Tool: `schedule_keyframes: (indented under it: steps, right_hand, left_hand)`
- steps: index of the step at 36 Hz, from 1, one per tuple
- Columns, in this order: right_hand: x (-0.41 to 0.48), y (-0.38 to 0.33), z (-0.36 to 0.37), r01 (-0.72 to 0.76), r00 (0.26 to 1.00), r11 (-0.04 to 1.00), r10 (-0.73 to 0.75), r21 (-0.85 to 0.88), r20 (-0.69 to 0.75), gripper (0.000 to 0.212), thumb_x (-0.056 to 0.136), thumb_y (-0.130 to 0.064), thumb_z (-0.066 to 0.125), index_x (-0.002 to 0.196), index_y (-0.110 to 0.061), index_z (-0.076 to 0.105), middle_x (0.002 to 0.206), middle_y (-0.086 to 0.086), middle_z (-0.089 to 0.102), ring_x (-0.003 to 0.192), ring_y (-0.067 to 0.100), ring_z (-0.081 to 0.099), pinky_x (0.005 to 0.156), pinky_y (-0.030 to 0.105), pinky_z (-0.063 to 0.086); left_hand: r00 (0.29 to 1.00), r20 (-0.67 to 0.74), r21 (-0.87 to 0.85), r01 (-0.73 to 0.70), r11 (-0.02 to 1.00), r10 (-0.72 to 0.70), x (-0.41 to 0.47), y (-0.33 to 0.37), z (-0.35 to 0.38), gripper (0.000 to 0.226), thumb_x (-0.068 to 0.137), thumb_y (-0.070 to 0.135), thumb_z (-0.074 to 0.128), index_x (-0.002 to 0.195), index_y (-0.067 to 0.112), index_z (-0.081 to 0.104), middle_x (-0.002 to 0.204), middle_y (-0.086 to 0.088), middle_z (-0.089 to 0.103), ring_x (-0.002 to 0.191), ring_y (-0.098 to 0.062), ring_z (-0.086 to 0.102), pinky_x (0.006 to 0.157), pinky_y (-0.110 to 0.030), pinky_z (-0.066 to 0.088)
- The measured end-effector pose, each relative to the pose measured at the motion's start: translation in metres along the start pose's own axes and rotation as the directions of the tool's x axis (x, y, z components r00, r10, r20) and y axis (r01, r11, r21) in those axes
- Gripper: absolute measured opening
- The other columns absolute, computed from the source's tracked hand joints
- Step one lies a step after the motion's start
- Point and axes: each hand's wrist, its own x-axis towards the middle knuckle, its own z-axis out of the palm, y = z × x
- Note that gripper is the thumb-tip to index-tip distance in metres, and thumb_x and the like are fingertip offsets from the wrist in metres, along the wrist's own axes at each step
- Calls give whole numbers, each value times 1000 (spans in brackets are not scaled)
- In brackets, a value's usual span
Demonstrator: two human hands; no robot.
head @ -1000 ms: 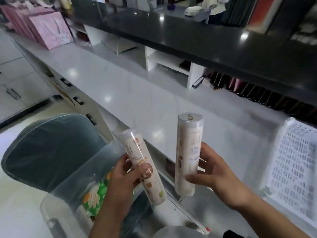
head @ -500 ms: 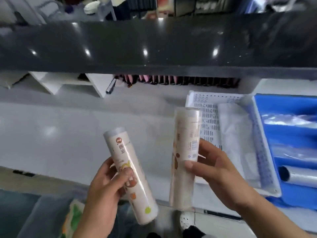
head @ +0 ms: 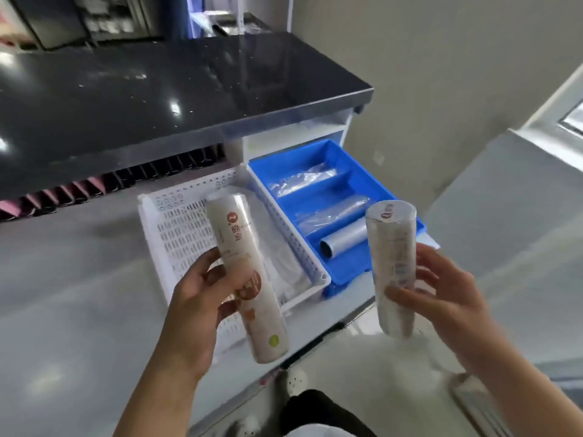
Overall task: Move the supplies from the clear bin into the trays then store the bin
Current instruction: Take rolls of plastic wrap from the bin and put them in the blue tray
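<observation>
The tube point(head: 244, 275) on the left is cream, printed with a red-brown round logo, dark lettering, brown and orange patches lower down, and a green dot near its bottom end. The tube point(head: 392, 266) on the right is off-white with faint tan and blue print. The basket point(head: 176, 228) is white, patterned with rows of small slots. The tray point(head: 339, 181) beside it is bright blue, and the roll point(head: 344, 239) inside it is silver-grey. The desk point(head: 79, 304) is pale grey, the counter point(head: 157, 89) above glossy black with white glints.
</observation>
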Motion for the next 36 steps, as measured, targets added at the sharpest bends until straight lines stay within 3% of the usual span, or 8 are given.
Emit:
schedule_keyframes:
  steps: [3, 8, 12, 16, 22, 29, 32, 36]
  right_hand:
    - [3, 12, -21, 40, 996, 987, -51, -156, -67, 61, 64, -25, 85, 121, -34, 64, 110, -5, 69, 101, 19, 64, 90, 29, 52]
    - [39, 21, -39, 103, 993, 867, -116, -488, 3, 73, 69, -3, 83, 110, -57, 55, 108, -15, 56, 96, 14, 59, 88, 34, 47]
    - [86, 17, -54, 198, 977, 671, -80, -715, 195, 63, 73, -12, 78, 121, -45, 52, 111, -14, 52, 94, 13, 58, 78, 26, 41]
    - [141, 18, -62, 421, 887, 424, -10, -802, 461, 59, 78, -16, 72, 131, -32, 53, 121, -6, 54, 104, 21, 57, 86, 34, 46]
    - [209, 36, -58, 667, 671, 138, 316, -732, 671, 56, 86, -27, 62, 137, -37, 41, 130, -6, 48, 119, 19, 51, 95, 35, 45]
    - [242, 62, -63, 778, 447, 210, 478, -593, 756, 56, 88, -38, 60, 140, -37, 40, 130, -8, 53, 115, 17, 53, 90, 28, 41]
    - [245, 69, -67, 798, 414, 240, 450, -554, 791, 52, 89, -39, 57, 139, -36, 42, 130, -7, 57, 116, 18, 54, 98, 37, 45]
    - [244, 81, -71, 773, 414, 307, 418, -555, 808, 44, 88, -32, 53, 133, -32, 49, 129, -4, 58, 113, 21, 57, 93, 35, 48]
  left_hand:
    - [999, 16, -27, 35, 999, -34, 8, -9, 11, 46, 69, 31, 78, 113, 23, 69, 99, -8, 74, 90, -22, 71, 68, -34, 59]
    - [995, 25, -59, 102, 993, -101, 14, -17, 23, 41, 69, 31, 81, 109, 28, 72, 102, -6, 75, 95, -22, 71, 69, -36, 57]
    - [996, -1, -55, 84, 995, -84, 22, -15, 30, 49, 63, 36, 78, 110, 25, 72, 98, -5, 75, 89, -20, 72, 63, -31, 57]
    - [996, -79, -63, 45, 997, -50, 30, -16, 40, 46, 65, 35, 76, 110, 26, 72, 96, -1, 74, 87, -17, 70, 65, -31, 55]
    - [969, -245, -92, 9, 996, -32, 36, -23, 68, 39, 66, 34, 75, 105, 29, 75, 95, 2, 76, 83, -13, 71, 65, -30, 56]
    - [901, -433, -137, -52, 989, -12, 36, -44, 106, 45, 65, 32, 75, 109, 24, 73, 96, 0, 77, 80, -12, 73, 58, -26, 56]
    - [868, -495, -179, -70, 981, -28, 34, -52, 123, 43, 68, 28, 73, 110, 22, 72, 95, -1, 77, 79, -13, 73, 58, -27, 56]
    - [842, -539, -163, -85, 983, -16, 28, -57, 142, 43, 69, 26, 73, 112, 22, 72, 101, -3, 76, 86, -15, 73, 66, -31, 56]
